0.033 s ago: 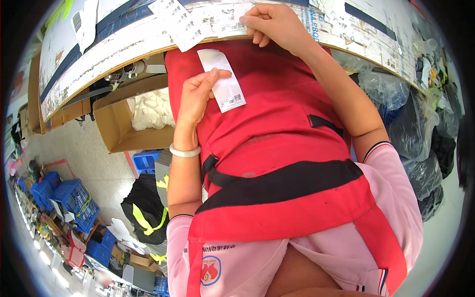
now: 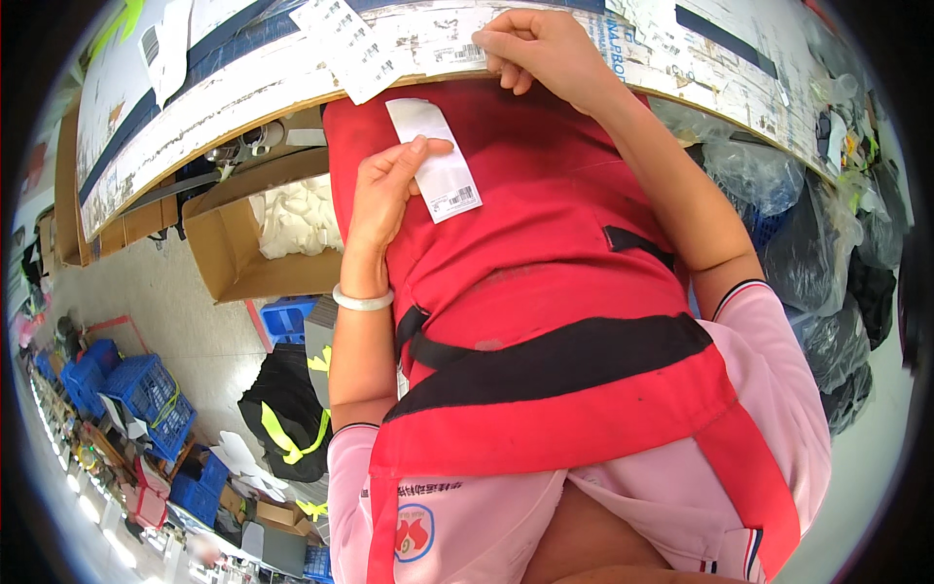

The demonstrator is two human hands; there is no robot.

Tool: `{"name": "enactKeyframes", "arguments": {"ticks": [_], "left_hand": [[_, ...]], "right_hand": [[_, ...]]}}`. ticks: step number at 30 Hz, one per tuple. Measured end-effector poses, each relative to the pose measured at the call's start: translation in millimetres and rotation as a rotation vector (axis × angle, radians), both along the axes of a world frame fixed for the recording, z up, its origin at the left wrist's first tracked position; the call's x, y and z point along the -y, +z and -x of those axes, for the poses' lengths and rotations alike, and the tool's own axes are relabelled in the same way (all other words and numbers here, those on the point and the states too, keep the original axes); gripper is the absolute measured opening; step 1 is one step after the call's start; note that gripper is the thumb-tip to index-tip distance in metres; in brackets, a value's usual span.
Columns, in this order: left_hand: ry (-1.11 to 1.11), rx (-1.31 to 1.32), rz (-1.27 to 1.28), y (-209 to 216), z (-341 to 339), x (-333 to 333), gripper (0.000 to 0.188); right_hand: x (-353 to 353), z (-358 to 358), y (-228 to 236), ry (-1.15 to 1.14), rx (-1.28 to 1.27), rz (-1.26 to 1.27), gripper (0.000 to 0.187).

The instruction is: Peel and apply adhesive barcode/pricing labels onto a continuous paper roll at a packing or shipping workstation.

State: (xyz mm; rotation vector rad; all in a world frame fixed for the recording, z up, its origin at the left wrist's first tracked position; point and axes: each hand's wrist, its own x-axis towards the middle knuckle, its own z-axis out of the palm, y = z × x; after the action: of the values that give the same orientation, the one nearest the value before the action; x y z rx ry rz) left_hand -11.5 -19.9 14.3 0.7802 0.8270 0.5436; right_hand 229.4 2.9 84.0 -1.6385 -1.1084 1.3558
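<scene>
At the far left, a blue crate [image 2: 151,394] stands on the floor [image 2: 185,292], and nearer, under the table [image 2: 258,83], an open cardboard box [image 2: 229,255] holds crumpled white material [image 2: 297,219]. Above it, a sheet of printed labels [image 2: 352,51] lies on the table, one corner overhanging the front edge. The left hand [image 2: 385,182], a pale bangle [image 2: 363,300] at its wrist, pinches a white strip [image 2: 447,177] between thumb and fingers; the strip slants in front of the red apron [image 2: 545,204], its barcoded end lowest. Further right, the right hand [image 2: 545,56] is at the table edge, fingers curled and thumb against forefinger (whether anything sits between them, I cannot tell), just beside another barcoded label [image 2: 471,52]. Clear and dark plastic bags [image 2: 812,243] pile up at the far right.
</scene>
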Motion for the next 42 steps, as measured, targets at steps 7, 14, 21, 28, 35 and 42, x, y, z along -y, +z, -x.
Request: {"name": "enactKeyframes", "arguments": {"ticks": [7, 14, 21, 28, 35, 42], "left_hand": [[0.017, -0.078, -0.059, -0.3, 3.1, 3.7, 0.024], [-0.110, -0.121, -0.148, 1.6, 2.2, -1.5, 0.028], [-0.046, -0.159, -0.154, -1.8, 2.5, 2.2, 0.020], [0.069, -0.025, 0.008, 9.2, -5.7, 2.9, 0.020], [-0.049, -0.108, -0.116, -3.7, 5.5, 3.5, 0.021], [-0.071, -0.088, -0.113, -6.3, 6.0, 1.4, 0.025]], "right_hand": [[39.4, -78.4, 10.0, -0.210, 0.154, -0.187, 0.021], [75.1, -178.6, -24.0, -0.390, 0.694, 0.003, 0.026], [62.9, -92.7, -7.1, -0.166, 0.821, -0.278, 0.029], [62.3, 24.6, -28.9, 0.459, -0.022, 0.173, 0.020], [60.7, 37.3, -39.6, 0.247, -0.129, 0.074, 0.016], [50.2, 33.5, -41.4, 0.312, 0.157, -0.374, 0.014]]}}
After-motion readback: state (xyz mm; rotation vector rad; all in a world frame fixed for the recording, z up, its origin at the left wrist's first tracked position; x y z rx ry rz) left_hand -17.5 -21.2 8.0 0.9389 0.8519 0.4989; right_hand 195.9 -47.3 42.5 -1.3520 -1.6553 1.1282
